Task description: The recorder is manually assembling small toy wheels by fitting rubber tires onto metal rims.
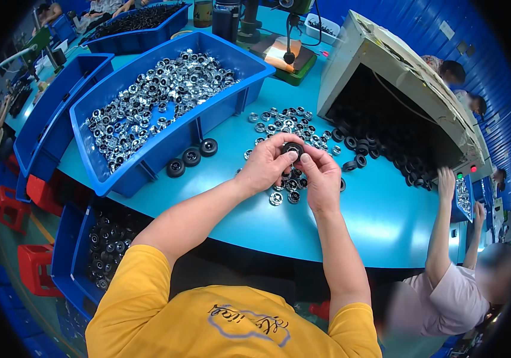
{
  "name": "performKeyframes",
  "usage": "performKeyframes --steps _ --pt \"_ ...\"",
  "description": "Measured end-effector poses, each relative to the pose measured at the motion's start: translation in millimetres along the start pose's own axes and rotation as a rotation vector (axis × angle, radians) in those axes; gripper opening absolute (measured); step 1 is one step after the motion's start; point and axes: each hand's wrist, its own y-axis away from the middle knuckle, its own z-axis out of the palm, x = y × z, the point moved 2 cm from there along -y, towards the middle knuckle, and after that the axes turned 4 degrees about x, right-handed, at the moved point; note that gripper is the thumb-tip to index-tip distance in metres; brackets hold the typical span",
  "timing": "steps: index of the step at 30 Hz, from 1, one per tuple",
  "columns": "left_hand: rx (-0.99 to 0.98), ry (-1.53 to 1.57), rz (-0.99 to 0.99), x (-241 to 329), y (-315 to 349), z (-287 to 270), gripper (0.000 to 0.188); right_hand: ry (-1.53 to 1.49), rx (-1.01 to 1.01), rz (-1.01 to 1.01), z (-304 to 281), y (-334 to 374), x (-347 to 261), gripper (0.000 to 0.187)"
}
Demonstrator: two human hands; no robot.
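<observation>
Between my two hands, above the blue-green table, is a small black toy wheel [292, 149]. The fingers and thumb of my left hand [265, 162] close on its left side. Those of my right hand [322, 173] grip it from the right, thumbs near each other at its front. My fingers hide part of it. Loose chrome wheel hubs [288, 122] lie scattered on the table around and beneath my hands. To their right spreads a heap of black rubber tyres [363, 146]. Left of my hands, three wheels [191, 157] with tyres on sit in a row.
A large blue bin [198, 128] full of chrome hubs stands on the left. A beige box-shaped machine [351, 65] with tyres inside is at the right. Behind stands a small green-based press [296, 74]. A co-worker's arm [440, 232] reaches in at right. Below left, another bin [79, 256] holds wheels.
</observation>
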Motion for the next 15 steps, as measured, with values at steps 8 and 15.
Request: performKeyframes --steps 8,15 --pt "-0.068 0.118 0.055 3.3 2.1 1.7 0.024 0.066 0.003 -0.104 4.6 1.3 -8.1 0.024" --pt "-0.004 0.096 0.072 -2.3 -10.7 -14.9 0.022 0.077 -0.014 -0.094 5.1 -1.3 -5.2 0.031"
